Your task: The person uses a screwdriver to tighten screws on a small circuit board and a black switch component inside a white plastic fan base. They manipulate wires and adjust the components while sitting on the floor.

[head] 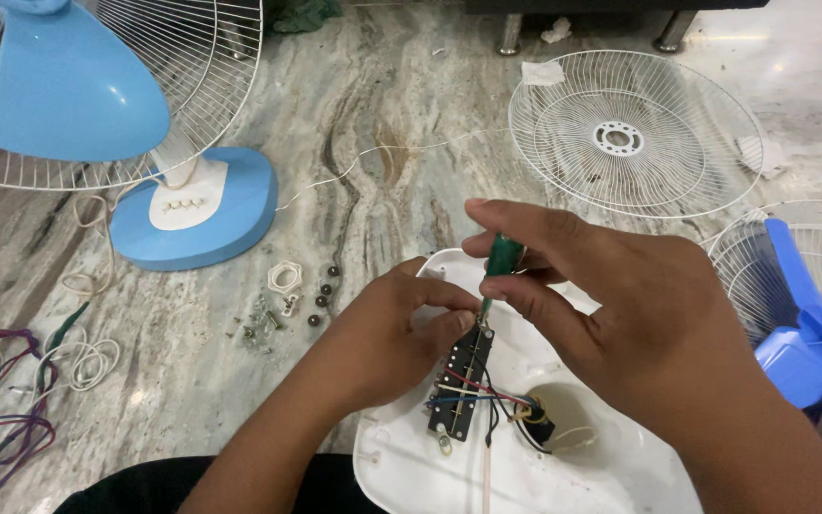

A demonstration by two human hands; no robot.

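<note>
- The black rectangular switch block with red, blue and black wires (463, 385) lies inside the upturned white plastic fan base shell (620, 466), long axis running from near me up and slightly right, toward my fingertips.
- My left hand (387, 338) pinches the block's far end between thumb and fingers, touching it from the left; this hand is the nearer to the block.
- My right hand (620, 305) is closed around the green-handled screwdriver (499, 266), which tilts down and left, its tip meeting the block's far end just beside my left fingertips.
- The block lies below and to the left of my right hand.
- Loose screws and small dark knobs (283, 305) sit on the marble floor (382, 124) to the left.
- Beyond: a blue and white table fan (78, 95) at left, a detached white wire fan grille (635, 133) at right.
</note>
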